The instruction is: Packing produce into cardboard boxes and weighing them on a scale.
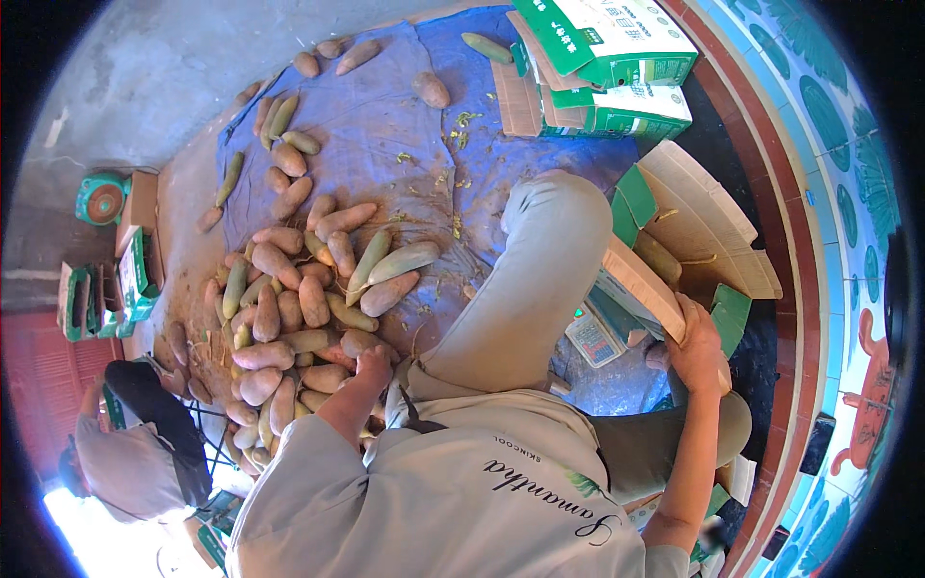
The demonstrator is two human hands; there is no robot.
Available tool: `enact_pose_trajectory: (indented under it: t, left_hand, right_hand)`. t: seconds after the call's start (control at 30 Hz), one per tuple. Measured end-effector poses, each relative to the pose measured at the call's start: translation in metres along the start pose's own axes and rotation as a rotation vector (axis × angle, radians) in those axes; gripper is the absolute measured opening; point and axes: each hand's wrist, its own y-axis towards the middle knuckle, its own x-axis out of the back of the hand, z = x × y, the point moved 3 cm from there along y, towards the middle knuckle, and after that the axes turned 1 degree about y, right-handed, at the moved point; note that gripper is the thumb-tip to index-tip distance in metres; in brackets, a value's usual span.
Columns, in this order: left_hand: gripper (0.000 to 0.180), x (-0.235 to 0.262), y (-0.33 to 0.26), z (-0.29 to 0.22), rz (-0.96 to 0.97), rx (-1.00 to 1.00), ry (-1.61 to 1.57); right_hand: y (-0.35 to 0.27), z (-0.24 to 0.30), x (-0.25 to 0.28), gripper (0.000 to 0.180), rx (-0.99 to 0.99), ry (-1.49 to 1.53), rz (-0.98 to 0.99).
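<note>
A big heap of radishes [263,355], brownish pink and green and dusted with soil, lies to my left. My left hand [374,365] is at its near right side, with fingers closed on a pinkish radish [360,343]. On my right, my right hand [696,347] grips the near edge of an open cardboard box [699,197] with green flaps. At least one radish [658,259] lies inside that box. Beside the box is a digital scale [594,337] with a keypad, partly hidden by my knee and the box.
A blue tarp [371,106] with scattered radishes and leaf scraps spreads ahead. Stacked green-and-white cartons [631,58] stand at the far right, near the tiled wall [814,116]. At the left are a green dial scale [102,199], more cartons [138,279] and another person [140,433].
</note>
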Motion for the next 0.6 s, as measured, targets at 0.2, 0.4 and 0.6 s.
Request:
enact_pose_trajectory:
  t: [0.2,0.4,0.6]
  left_hand:
    - [0.039,0.019,-0.006,-0.005,0.12,-0.058,-0.005]
    - [0.034,0.016,-0.009,-0.005,0.156,-0.107,0.11]
    - [0.057,0.069,-0.017,0.003,0.252,0.066,-0.11]
  right_hand:
    - [-0.003,-0.001,0.002,0.053,-0.005,-0.027,-0.032]
    - [-0.002,0.0,0.0,0.058,-0.006,-0.011,-0.015]
    - [-0.005,-0.003,0.003,0.058,-0.026,-0.02,-0.019]
